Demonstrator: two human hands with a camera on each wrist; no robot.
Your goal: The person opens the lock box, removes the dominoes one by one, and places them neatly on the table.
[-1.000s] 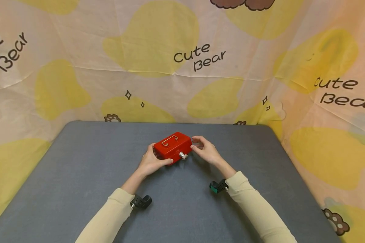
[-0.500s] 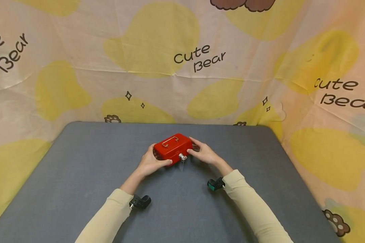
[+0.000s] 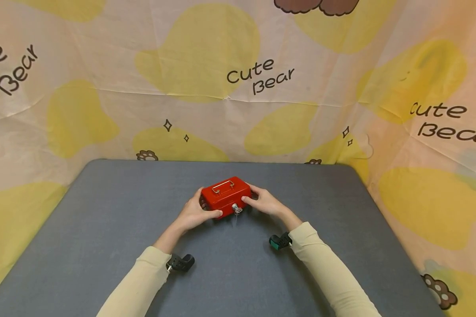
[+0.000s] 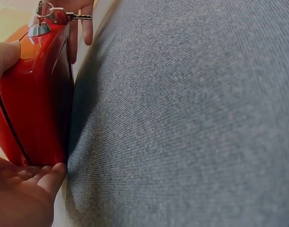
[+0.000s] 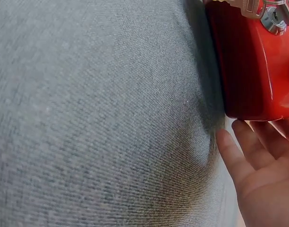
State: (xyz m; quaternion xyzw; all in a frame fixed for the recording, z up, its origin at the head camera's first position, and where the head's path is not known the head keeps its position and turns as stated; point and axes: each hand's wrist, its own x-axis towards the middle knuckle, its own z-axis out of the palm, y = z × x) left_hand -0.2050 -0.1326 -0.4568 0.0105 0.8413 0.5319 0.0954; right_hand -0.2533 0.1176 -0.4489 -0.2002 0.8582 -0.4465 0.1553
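A: Where is the cash box [image 3: 224, 197] sitting, and is anyone holding it?

B: It is standing upright at an angle over the far half of the surface [image 3: 230, 281], and both hands are grasping it. The left hand [image 3: 193, 212] is gripping one end with its thumb on the front; the right hand [image 3: 267, 203] is gripping the other end, thumb on the front too.

A: What could be going wrong from here?

B: I'd be worrying about the key [image 4: 82, 17] first. It is dangling from the ring [image 4: 44, 8] at the front lock [image 4: 39, 30], so any lowering or sliding could be snagging it and twisting whatever is sitting in the lock.

A: And the fingers?

B: The left hand's fingertips are lying low on the end wall, close to the surface, so a careless tilt could be pinching them. Uneven pressure might also be making those glossy sides slip.

A: Is the base touching down?

B: I can't tell; shadow is running along the bottom edge.

A: What about the surroundings?

B: The surface is showing a grey woven texture, probably dragging a little against a sliding box. A fabric backdrop [image 3: 222, 48] is hanging behind and on both sides, carrying yellow patches, paw prints and "Cute Bear" lettering.
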